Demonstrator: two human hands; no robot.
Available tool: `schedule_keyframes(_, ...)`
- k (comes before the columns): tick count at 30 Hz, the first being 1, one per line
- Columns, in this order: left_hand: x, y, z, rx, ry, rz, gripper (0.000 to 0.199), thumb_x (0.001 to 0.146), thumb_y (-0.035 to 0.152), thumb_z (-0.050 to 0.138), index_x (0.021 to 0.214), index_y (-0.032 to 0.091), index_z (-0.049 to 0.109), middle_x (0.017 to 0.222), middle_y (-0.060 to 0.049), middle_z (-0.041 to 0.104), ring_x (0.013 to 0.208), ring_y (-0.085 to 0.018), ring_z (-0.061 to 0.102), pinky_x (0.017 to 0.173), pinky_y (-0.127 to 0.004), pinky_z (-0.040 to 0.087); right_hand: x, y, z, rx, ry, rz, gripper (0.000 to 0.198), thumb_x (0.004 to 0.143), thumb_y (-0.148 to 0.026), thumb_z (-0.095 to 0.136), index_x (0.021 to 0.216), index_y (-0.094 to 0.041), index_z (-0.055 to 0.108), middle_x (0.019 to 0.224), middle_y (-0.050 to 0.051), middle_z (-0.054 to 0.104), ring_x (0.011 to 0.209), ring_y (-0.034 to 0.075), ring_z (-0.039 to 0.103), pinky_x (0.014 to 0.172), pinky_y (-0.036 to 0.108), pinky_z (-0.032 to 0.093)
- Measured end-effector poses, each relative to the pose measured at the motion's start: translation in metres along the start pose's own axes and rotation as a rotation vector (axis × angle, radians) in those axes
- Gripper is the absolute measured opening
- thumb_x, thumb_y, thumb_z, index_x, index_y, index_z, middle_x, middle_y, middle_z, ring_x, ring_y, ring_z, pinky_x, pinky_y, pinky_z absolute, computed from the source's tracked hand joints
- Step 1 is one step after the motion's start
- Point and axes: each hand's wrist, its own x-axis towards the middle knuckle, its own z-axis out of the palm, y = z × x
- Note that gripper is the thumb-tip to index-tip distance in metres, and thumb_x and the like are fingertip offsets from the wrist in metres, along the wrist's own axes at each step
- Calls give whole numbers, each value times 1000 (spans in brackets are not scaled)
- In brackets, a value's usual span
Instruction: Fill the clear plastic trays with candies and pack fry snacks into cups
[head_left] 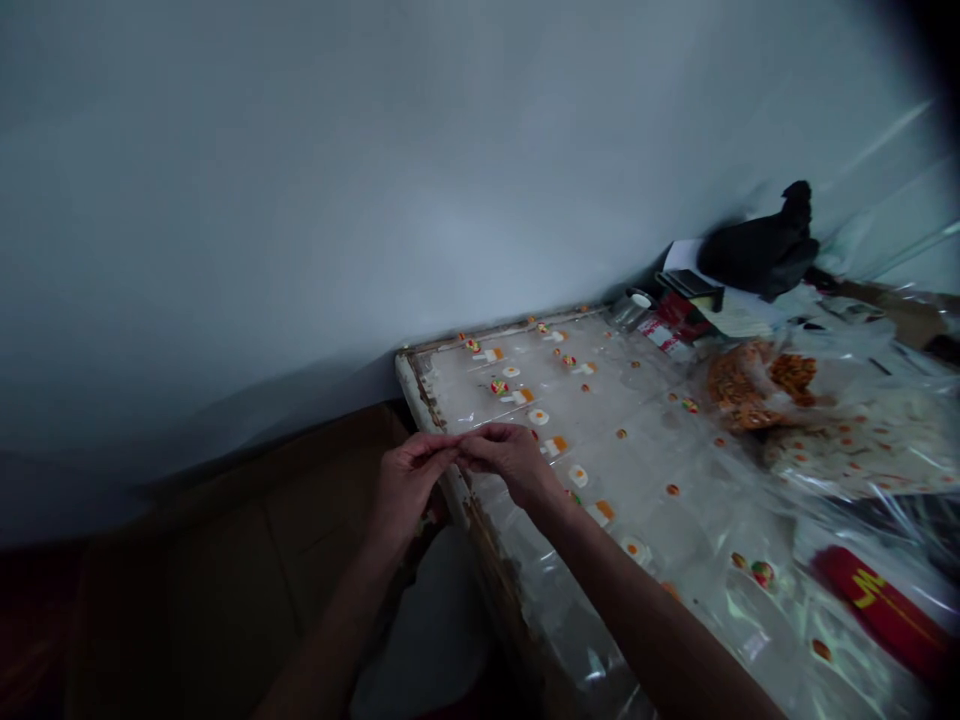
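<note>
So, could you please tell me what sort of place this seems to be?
Probably a small, makeshift workshop: tiny food-shaped pieces lie in rows across the table, filled clear bags sit on it, and a box stands alongside.

The left hand (405,488) and right hand (519,466) are bare, with thin fingers (427,441), and the two slim arms (626,578) are bare too.

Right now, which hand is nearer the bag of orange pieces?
Right. The right hand is to the left of the bag of orange pieces, apart from it; the left hand is farther left, beyond the right hand.
</note>
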Motion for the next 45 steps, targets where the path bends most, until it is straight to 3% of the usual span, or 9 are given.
schedule_keyframes(7, 23, 18, 8, -585, 101, -299, 27, 78, 13, 69, 104, 12, 76, 99, -10, 74, 84, -14, 69, 78, -23, 56, 90, -38, -57, -762, 410, -480, 18, 68, -19, 73, 85, -17, 79, 79, 3, 76, 75, 19, 70, 71, 27, 49)
schedule_keyframes(11, 31, 22, 0, -734, 41, -393, 30, 82, 14, 60, 109, 8, 72, 113, -18, 73, 106, -24, 70, 98, -37, 57, 120, -43, -57, -1304, 329, -455, 18, 77, -16, 68, 89, -19, 80, 88, 5, 78, 85, 21, 70, 77, 28, 47)
schedule_keyframes(15, 37, 18, -2, -768, 49, -371, 34, 88, 20, 55, 115, 8, 70, 118, -19, 72, 114, -26, 68, 103, -40, 55, 114, -41, -45, -1560, 242, -472, 27, 92, -18, 55, 100, -17, 81, 106, 13, 76, 97, 23, 69, 83, 29, 46)
schedule_keyframes(24, 46, 14, 3, -772, 27, -366, 35, 86, 18, 55, 117, 10, 68, 118, -17, 72, 118, -27, 67, 104, -42, 54, 144, -51, -71, -1307, 373, -162, 19, 75, -36, 83, 87, -21, 83, 78, 4, 76, 76, 19, 68, 64, 25, 43)
schedule_keyframes(28, 41, 16, 5, -727, -7, -355, 43, 77, 7, 58, 119, 11, 67, 121, -16, 72, 115, -25, 69, 105, -40, 53, 128, -57, -68, -1312, 366, -297, 12, 77, -32, 82, 82, -22, 82, 73, 3, 75, 75, 18, 68, 66, 25, 43)
schedule_keyframes(33, 37, 17, 21, -624, -64, -306, 49, 71, -2, 60, 116, 14, 70, 120, -11, 72, 112, -21, 69, 108, -36, 50, 66, -57, -34, -929, -25, -469, 11, 83, -30, 74, 83, -23, 82, 67, -2, 73, 61, 14, 66, 58, 22, 44)
schedule_keyframes(36, 40, 23, 43, -559, -171, -234, 52, 67, -3, 61, 114, 15, 72, 119, -8, 73, 112, -20, 68, 106, -32, 50, 46, -59, -25, -867, -89, -463, 5, 73, -20, 77, 73, -22, 81, 65, -3, 72, 62, 14, 66, 57, 21, 43)
schedule_keyframes(40, 50, 35, 64, -454, -222, -192, 55, 63, -3, 65, 114, 17, 72, 120, -7, 73, 116, -22, 66, 106, -32, 48, 45, -70, -51, -813, -1, -354, 18, 67, -10, 72, 79, -19, 82, 62, -3, 71, 60, 14, 64, 58, 22, 45)
schedule_keyframes(45, 60, 31, 53, -462, -11, -130, 34, 69, 4, 64, 102, 12, 71, 104, -11, 74, 104, -22, 71, 104, -36, 51, 40, -45, -102, -755, 47, -358, 18, 78, -17, 72, 93, -22, 82, 78, -1, 76, 75, 18, 69, 72, 27, 52)
